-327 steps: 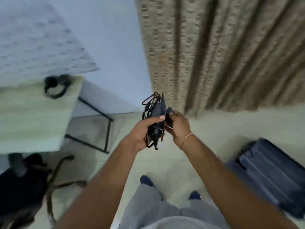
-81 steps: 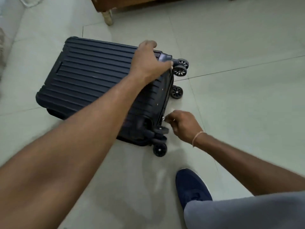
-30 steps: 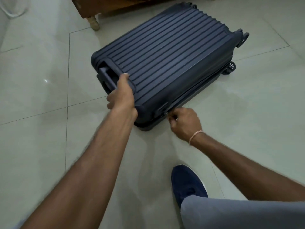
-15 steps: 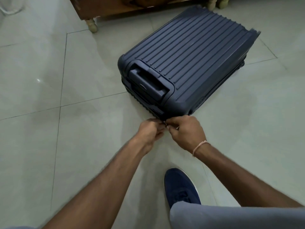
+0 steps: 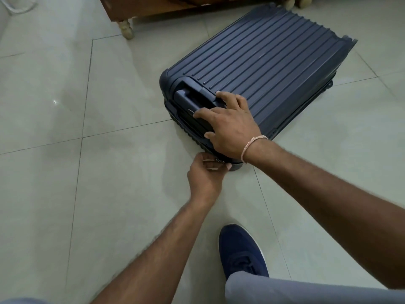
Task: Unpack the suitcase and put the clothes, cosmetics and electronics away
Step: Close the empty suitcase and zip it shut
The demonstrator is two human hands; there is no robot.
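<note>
So the navy ribbed suitcase (image 5: 258, 69) is lying flat and zipped up on the tiled floor (image 5: 65, 150), sitting up around 1 o'clock from where you're crouched, handle end pointing back at you. Your right hand (image 5: 230, 126) is spread out over that near end, fingers straight and pressing down right by the recessed handle (image 5: 192, 97), with a thin thread band (image 5: 252, 145) on the wrist. Your left hand (image 5: 205, 174) is tucked just under it at the bottom corner of the case, fingers curled in and pinching the little metal zipper pull (image 5: 219, 160). Your blue shoe (image 5: 241, 251) is planted at 6 o'clock, well apart from the case. Up at 11 o'clock there's a wooden furniture leg (image 5: 127, 29) standing on the floor.
</note>
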